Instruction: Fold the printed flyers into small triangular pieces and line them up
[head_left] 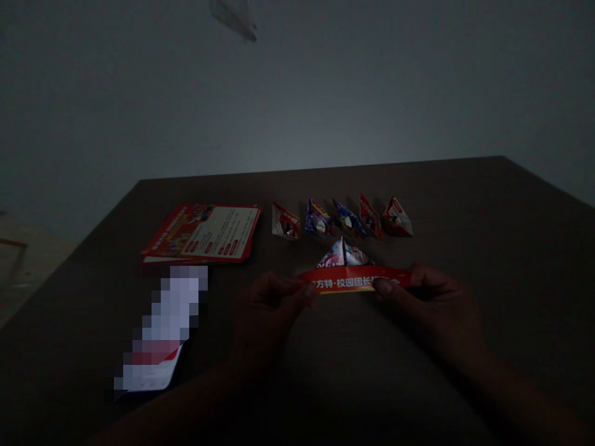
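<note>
A partly folded paper sheet point(344, 280) is stretched between my two hands above the dark table. Its lower strip is red with white printed characters, and a pointed, triangular part point(335, 255) stands up behind the strip. My left hand point(274, 303) pinches the strip's left end between thumb and fingers. At the other end, my right hand point(432, 303) grips with the thumb lying over the front of the strip. Beyond the sheet stands a row of several small folded paper pieces, among them a red and white one point(285, 223) and a blue one point(318, 218).
A stack of printed red leaflets point(218, 232) lies at the left of the table point(446, 179). Nearer me is a phone point(162, 337) with a lit, pixelated screen. A pale wall point(325, 93) rises behind the table, and the room is dim.
</note>
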{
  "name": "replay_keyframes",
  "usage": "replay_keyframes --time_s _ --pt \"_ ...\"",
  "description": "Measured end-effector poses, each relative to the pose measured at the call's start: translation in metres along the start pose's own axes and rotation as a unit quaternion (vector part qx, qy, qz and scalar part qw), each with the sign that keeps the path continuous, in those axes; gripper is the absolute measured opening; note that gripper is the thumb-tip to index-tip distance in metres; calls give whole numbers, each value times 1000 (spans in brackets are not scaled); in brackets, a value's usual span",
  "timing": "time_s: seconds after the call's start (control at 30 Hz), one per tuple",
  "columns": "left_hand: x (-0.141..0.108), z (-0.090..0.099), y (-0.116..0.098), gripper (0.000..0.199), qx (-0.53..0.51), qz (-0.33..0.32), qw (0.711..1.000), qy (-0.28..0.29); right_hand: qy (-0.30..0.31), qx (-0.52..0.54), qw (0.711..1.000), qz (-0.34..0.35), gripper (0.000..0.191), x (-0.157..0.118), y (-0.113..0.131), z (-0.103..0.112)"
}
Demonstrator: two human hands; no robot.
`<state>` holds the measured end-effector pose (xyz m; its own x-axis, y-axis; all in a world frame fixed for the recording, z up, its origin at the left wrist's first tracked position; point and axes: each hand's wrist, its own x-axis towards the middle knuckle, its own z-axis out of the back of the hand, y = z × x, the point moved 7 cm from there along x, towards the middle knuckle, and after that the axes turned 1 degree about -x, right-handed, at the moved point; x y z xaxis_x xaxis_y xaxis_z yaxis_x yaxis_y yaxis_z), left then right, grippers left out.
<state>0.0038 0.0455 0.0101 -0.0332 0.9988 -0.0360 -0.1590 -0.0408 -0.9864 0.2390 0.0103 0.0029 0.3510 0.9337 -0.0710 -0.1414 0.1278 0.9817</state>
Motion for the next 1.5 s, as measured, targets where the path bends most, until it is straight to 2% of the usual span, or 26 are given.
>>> replay_keyframes --time_s 0.1,0.27,0.47,0.7,0.9,1.03,1.1,1.17,1.3,1.4,1.5 --pt "1 0 0 20 -2 0 1000 -9 12 11 1000 16 31 3 0 -1" --pt "3 -1 2 19 -20 13 1000 6 33 13 999 16 37 8 -3 -2" --pt "6 -1 5 19 -54 0 998 12 92 67 993 15 24 9 -4 -8" --pt "7 -2 7 17 -77 0 997 10 98 78 992 3 21 10 -7 -10" --pt "8 0 11 17 -34 4 999 10 101 52 994 9 23 12 -5 -8" --pt "11 -6 12 7 78 -21 994 79 141 -19 989 -30 23 15 -6 -9" --pt "11 -11 12 3 143 -51 981 123 154 -80 984 -23 25 17 -5 -8" --pt "9 -14 10 9 224 -103 958 144 160 -123 979 -1 25 19 -4 -7" --pt "3 -24 6 19 366 -200 891 180 188 -186 964 31 16 18 -7 -9" --pt "1 -31 8 22 428 -212 850 223 210 -243 945 60 12 16 -9 -12" --pt "-1 -34 7 24 471 -210 821 246 222 -282 930 83 10 13 -7 -16"
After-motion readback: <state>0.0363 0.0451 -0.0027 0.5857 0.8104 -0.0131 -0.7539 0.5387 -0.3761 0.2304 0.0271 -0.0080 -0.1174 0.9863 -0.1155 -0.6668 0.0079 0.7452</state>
